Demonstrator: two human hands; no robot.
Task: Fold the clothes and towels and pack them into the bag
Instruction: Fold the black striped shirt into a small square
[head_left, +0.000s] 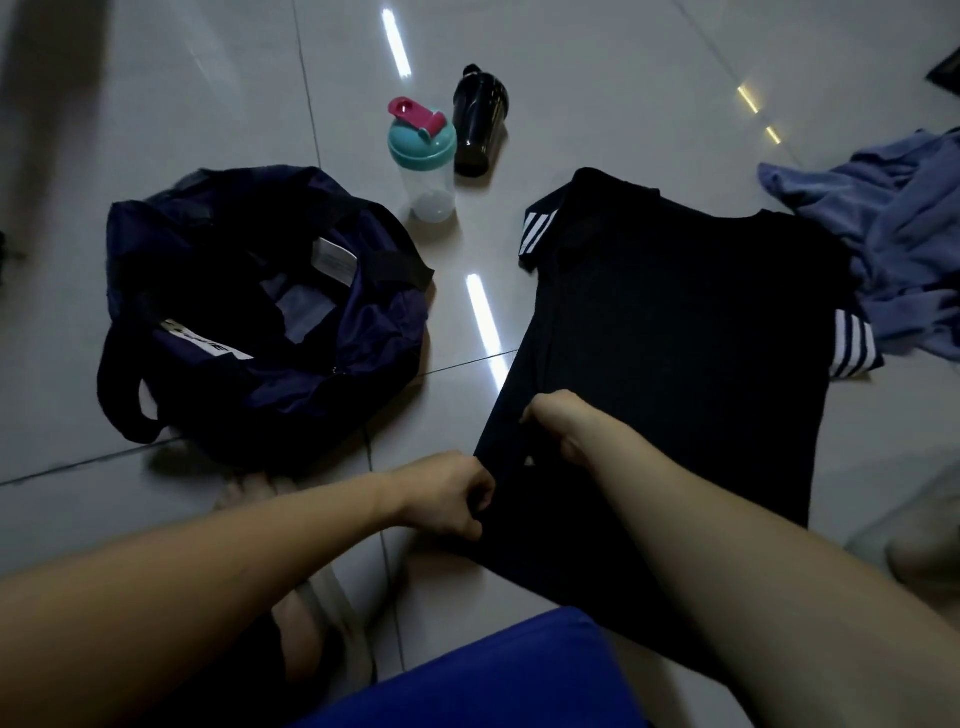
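- The glossy tiled floor (597, 104) was dim, with strip lights mirrored in it.
- My black T-shirt (675, 322) lay flat on it, right of centre, collar at the far end and white-striped sleeves spread out.
- Both hands were closed on its left edge: my left hand (447, 493) pinched the near hem corner, and my right hand (558, 423) gripped the side a little farther up.
- I judged this to be the first fold, the left side going over the middle.
- The next move called for lifting both grips evenly and carrying the far-left sleeve across too.
- The navy bag (249, 312) sat open on the left; a blue heap (893, 228) waited unfolded at the far right.
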